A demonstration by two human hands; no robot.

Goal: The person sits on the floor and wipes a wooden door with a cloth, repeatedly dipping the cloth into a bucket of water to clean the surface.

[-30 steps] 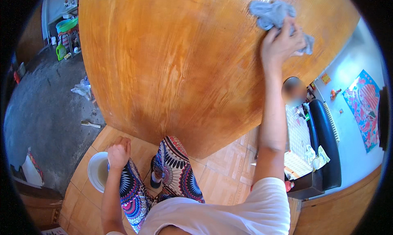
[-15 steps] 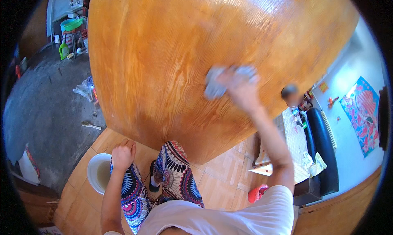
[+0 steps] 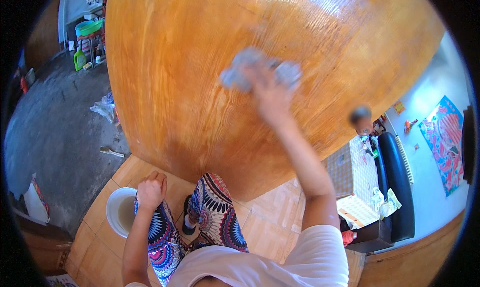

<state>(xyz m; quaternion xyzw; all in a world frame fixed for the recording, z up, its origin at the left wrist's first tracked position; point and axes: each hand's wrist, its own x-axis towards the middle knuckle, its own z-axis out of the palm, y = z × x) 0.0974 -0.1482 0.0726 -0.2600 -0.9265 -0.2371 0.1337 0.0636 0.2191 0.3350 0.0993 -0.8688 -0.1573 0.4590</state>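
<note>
A large varnished wooden panel [image 3: 185, 87] with orange-brown grain fills the middle of the view. Against its upper middle, my right hand [image 3: 267, 92] presses a crumpled grey-blue cloth [image 3: 236, 77]; motion blurs hand and cloth somewhat. Cloth bulges out on both sides of the fingers. My left hand [image 3: 152, 190] rests on my left knee, fingers curled in, with nothing visible in them. Just left of that knee, a white bucket [image 3: 111, 212] of cloudy water [image 3: 125, 212] stands on the tiles.
Tan tiles [image 3: 265, 214] lie below the panel; dark floor [image 3: 55, 132] stretches left, with a brush [image 3: 112, 152] and plastic bag [image 3: 103, 108] on it. Basins [image 3: 91, 28] sit on a stool. At right are a covered table [image 3: 362, 172], a black sofa [image 3: 395, 167] and another person [image 3: 361, 121].
My right hand has slid the cloth up and to the left across the panel. The left hand stays on the knee.
</note>
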